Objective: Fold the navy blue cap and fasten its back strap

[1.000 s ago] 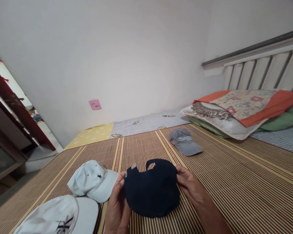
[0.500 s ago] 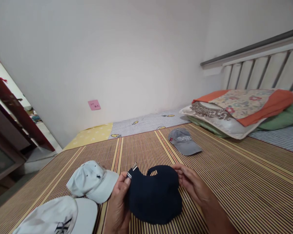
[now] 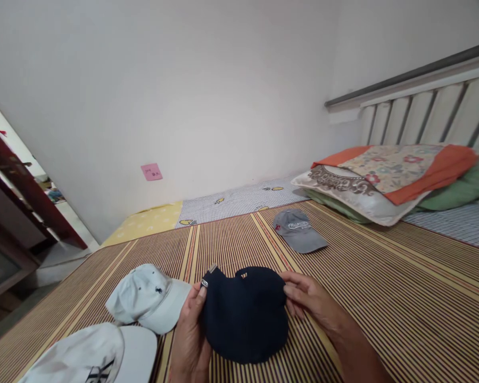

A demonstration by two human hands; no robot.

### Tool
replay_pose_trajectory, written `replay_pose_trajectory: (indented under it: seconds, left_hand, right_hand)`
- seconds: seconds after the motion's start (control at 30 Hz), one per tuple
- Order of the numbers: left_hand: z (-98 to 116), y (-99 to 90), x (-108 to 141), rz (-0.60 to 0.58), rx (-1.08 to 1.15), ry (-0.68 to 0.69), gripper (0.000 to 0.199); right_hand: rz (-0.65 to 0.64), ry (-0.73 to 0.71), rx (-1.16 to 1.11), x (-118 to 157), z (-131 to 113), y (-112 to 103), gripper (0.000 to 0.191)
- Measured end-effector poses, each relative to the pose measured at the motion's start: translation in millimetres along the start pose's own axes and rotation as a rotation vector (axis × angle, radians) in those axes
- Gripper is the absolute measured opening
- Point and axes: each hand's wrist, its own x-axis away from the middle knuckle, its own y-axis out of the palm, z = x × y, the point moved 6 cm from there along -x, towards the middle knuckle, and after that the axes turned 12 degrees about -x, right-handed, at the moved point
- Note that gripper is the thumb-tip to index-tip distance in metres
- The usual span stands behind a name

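A dark navy cap (image 3: pixel 245 316) is held between my two hands above the striped mat, its back strap and metal buckle on the left side. My left hand (image 3: pixel 191 330) grips the cap's left edge near the buckle, thumb on top. At the right edge, my right hand (image 3: pixel 309 298) pinches the fabric between thumb and fingers. Left of my left hand lies a pale cap (image 3: pixel 143 292) with a small dark emblem. Nearer to me is a white cap (image 3: pixel 99 354) with dark letters. Farther off, a grey cap (image 3: pixel 297 231) with white lettering rests on the mat.
The striped mat (image 3: pixel 383 287) covers the bed. Folded pillows and an orange-edged floral cloth (image 3: pixel 407 165) are stacked at the right by a white radiator (image 3: pixel 423 117). A wall with a pink note (image 3: pixel 151 172) stands behind. A red-brown door (image 3: pixel 32 186) is at the left.
The navy cap has shifted slightly left and up, tilting a little. My right thumb now lies over the cap's right edge. The view has turned slightly.
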Motion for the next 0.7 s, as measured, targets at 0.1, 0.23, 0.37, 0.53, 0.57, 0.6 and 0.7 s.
replay_pose_trajectory:
  seconds: [0.1,0.23,0.37,0.53,0.57,0.6,0.7]
  left_hand:
    - [0,-1.4,1,0.016,-0.007,0.001,0.045]
    - [0,-2.3,-1,-0.027,-0.026,0.027,0.041]
    - [-4,-5.4,-6,-0.047,-0.14,0.069,0.037]
    - [-15,-9.8,-14,-0.049,-0.33,0.065,0.038]
    - [-17,-11.6,-15,-0.041,-0.354,0.06,0.038]
    - [-19,-13.9,-16,-0.028,-0.374,0.058,0.038]
    - [-24,-20.3,-19,-0.007,-0.404,0.05,0.038]
  right_hand:
    - [-0.041,0.026,0.0,1,-1,6,0.036]
    - [0.018,-0.043,-0.166,1,-1,4,0.037]
    - [0.14,-0.068,-0.303,0,5,-7,0.043]
    - [0.197,-0.035,-0.276,-4,13,-14,0.033]
    - [0.198,-0.03,-0.25,-5,15,-15,0.031]
    - [0.198,-0.03,-0.222,-6,16,-17,0.03]
    - [0.2,-0.06,-0.108,-9,20,-23,0.034]
